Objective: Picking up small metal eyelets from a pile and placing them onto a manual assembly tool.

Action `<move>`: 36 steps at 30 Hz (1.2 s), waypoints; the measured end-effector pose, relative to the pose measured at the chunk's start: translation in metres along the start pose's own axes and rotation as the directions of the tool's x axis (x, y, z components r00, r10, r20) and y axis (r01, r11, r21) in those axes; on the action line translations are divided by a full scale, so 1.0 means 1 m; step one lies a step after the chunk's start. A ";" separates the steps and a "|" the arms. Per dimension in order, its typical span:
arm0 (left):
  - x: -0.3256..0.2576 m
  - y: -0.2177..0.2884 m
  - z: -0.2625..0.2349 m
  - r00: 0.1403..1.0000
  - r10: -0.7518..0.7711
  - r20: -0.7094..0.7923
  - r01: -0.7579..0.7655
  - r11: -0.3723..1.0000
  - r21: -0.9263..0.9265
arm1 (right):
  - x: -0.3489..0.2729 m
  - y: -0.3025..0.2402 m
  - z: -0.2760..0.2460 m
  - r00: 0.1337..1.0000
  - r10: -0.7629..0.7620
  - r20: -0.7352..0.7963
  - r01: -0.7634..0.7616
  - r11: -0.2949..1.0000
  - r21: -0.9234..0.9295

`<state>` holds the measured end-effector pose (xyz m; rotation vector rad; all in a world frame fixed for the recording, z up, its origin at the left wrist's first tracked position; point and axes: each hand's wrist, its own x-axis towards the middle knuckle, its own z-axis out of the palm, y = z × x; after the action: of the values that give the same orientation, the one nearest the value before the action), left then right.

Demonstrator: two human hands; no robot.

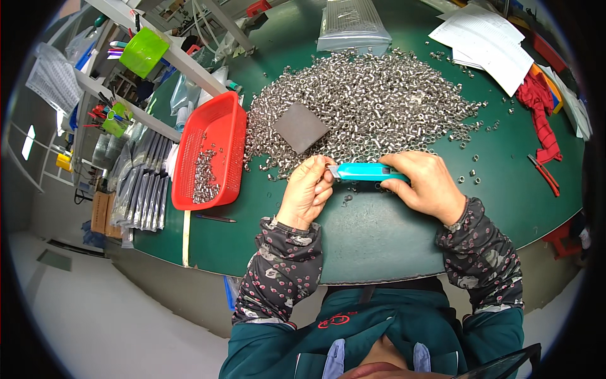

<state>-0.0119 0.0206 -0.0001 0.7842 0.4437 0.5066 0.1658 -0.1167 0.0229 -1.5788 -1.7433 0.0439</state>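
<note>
In my right hand is a turquoise utility knife, gripped between thumb and fingers. Its blade points left and meets the fingertips of my left hand. Those fingers are pinched around a small metal ring, mostly hidden by the fingertips. Just beyond both hands spreads a wide heap of small metal rings on the green table. A flat dark grey square block rests on the heap's near left part.
Left of the heap stands a red basket with some metal rings inside. A pencil lies near it. At the right are red-handled pliers and a red cloth. Papers and a clear plastic bag lie at the back.
</note>
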 end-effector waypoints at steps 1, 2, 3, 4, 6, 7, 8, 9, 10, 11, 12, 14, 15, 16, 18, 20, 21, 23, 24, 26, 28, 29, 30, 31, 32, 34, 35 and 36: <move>0.000 -0.001 -0.001 1.000 0.000 0.000 0.000 1.000 0.000 | 0.000 0.000 0.000 1.000 0.010 0.006 -0.010 1.000 0.017; 0.001 -0.001 -0.001 1.000 0.007 -0.003 -0.007 1.000 0.007 | 0.000 0.000 0.000 1.000 0.020 0.013 -0.020 0.999 0.034; 0.001 -0.002 -0.001 1.000 0.015 -0.005 -0.015 1.000 0.013 | 0.000 0.001 0.000 1.000 0.020 0.013 -0.021 0.999 0.034; 0.001 -0.002 -0.001 1.000 0.015 -0.005 -0.015 1.000 0.013 | 0.000 0.002 0.000 0.999 0.024 0.025 -0.025 0.999 0.047; 0.001 -0.002 -0.001 0.998 0.058 -0.028 -0.056 0.996 0.067 | 0.000 0.003 0.000 0.999 0.029 0.037 -0.031 0.998 0.060; 0.001 -0.002 0.000 0.998 0.057 -0.028 -0.055 0.996 0.067 | 0.000 0.003 0.000 0.998 0.046 0.053 -0.050 0.996 0.073; 0.000 -0.002 0.001 0.995 0.085 -0.053 -0.078 0.990 0.121 | 0.000 0.003 0.000 0.996 0.064 0.068 -0.069 0.994 0.084; 0.001 -0.003 0.002 0.991 0.113 -0.075 -0.098 0.980 0.174 | 0.000 0.003 0.000 0.996 0.065 0.069 -0.071 0.994 0.084; 0.001 -0.003 0.003 0.991 0.112 -0.075 -0.097 0.980 0.173 | 0.000 0.004 0.001 0.997 0.060 0.058 -0.064 0.995 0.076; 0.001 -0.003 0.003 0.989 0.119 -0.089 -0.100 0.975 0.199 | -0.001 0.004 0.001 0.997 0.055 0.047 -0.058 0.996 0.069; 0.001 -0.003 0.004 0.986 0.129 -0.103 -0.104 0.969 0.225 | 0.000 0.004 0.002 0.997 0.054 0.047 -0.057 0.996 0.069; 0.000 -0.003 0.005 0.985 0.134 -0.107 -0.108 0.970 0.217 | 0.000 0.005 0.002 0.999 0.035 0.031 -0.036 0.999 0.025; 0.000 -0.003 0.005 0.984 0.138 -0.111 -0.112 0.971 0.210 | 0.000 0.004 0.002 0.999 0.035 0.032 -0.036 0.999 0.025; 0.000 -0.003 0.004 0.984 0.138 -0.111 -0.112 0.971 0.210 | 0.001 0.003 0.001 0.999 0.027 0.025 -0.028 1.000 0.011; 0.000 -0.002 0.003 0.989 0.112 -0.100 -0.088 0.972 0.218 | 0.001 0.001 0.000 1.000 0.019 0.019 -0.019 1.000 -0.005; 0.000 -0.002 0.003 0.990 0.097 -0.100 -0.075 0.976 0.206 | 0.000 0.001 0.000 1.000 0.013 0.017 -0.013 0.999 -0.050; 0.000 -0.002 0.004 0.992 0.081 -0.100 -0.061 0.979 0.195 | 0.000 0.001 0.000 1.000 0.013 0.017 -0.012 0.999 -0.051; 0.000 -0.003 0.004 0.996 0.058 -0.072 -0.048 0.991 0.124 | 0.000 0.002 0.000 1.000 0.009 -0.023 -0.012 0.993 -0.116; 0.000 -0.003 0.003 0.998 0.036 -0.044 -0.034 0.998 0.053 | 0.001 0.003 0.001 1.000 0.007 -0.023 -0.010 0.993 -0.116; 0.000 -0.003 0.004 0.997 0.035 -0.065 -0.031 0.998 0.062 | 0.003 0.006 0.001 0.990 0.030 -0.137 -0.029 1.000 0.009; 0.001 -0.003 0.004 0.997 0.044 -0.069 -0.041 0.999 0.033 | 0.002 0.002 -0.001 0.992 0.068 -0.104 -0.062 0.996 0.056; 0.001 -0.003 0.004 0.997 0.044 -0.069 -0.042 0.999 0.033 | 0.001 0.001 -0.001 0.991 0.100 -0.092 -0.092 0.992 0.082; 0.001 -0.003 0.004 0.998 0.031 -0.054 -0.029 0.999 0.026 | 0.001 0.000 0.000 0.988 0.133 -0.079 -0.124 0.986 0.109; 0.001 -0.003 0.004 0.999 0.017 -0.038 -0.016 1.000 0.020 | 0.002 0.000 0.000 0.988 0.133 -0.078 -0.124 0.986 0.109; 0.001 -0.003 0.003 0.999 0.016 -0.038 -0.015 1.000 0.020 | 0.002 0.000 0.001 0.983 0.159 -0.092 -0.147 0.981 0.126; 0.001 -0.003 0.002 1.000 0.001 0.012 -0.001 0.999 -0.034 | 0.002 0.000 0.001 0.977 0.186 -0.106 -0.170 0.975 0.145; 0.000 -0.003 0.002 1.000 0.000 0.012 0.000 0.999 -0.033 | 0.002 0.000 0.001 0.976 0.188 -0.107 -0.174 0.977 0.124; 0.001 -0.003 0.002 1.000 -0.004 0.012 0.004 0.999 -0.040 | 0.002 0.001 0.000 0.976 0.189 -0.109 -0.178 0.979 0.102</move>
<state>-0.0096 0.0182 -0.0012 0.7478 0.4231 0.5057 0.1664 -0.1149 0.0230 -1.6369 -1.4809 0.1174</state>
